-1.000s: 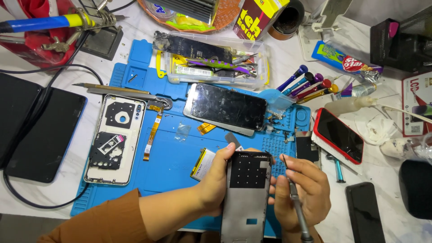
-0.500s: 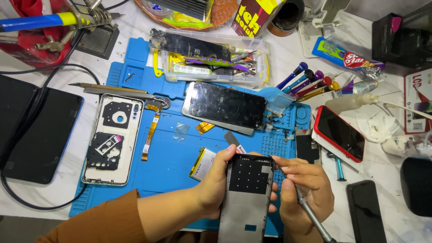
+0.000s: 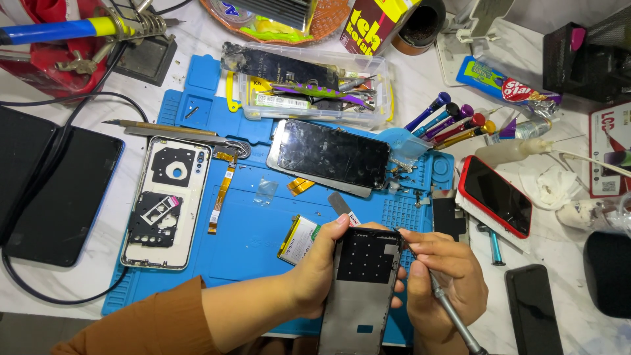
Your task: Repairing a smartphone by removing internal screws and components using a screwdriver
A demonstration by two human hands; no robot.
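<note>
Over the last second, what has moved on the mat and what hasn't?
The right hand tilted its screwdriver: the handle swung out to the lower right, and the tip came up to the top right corner of the phone frame. The left hand kept its grip on that frame. The cracked phone, the open back housing and the blue mat stayed put.

Bare blue mat lies open between the rear cover and battery; the screen and, seemingly loose, a flex cable bound it.

Upright grey phone frame with black inner plate; slim metal screwdriver alongside.
</note>
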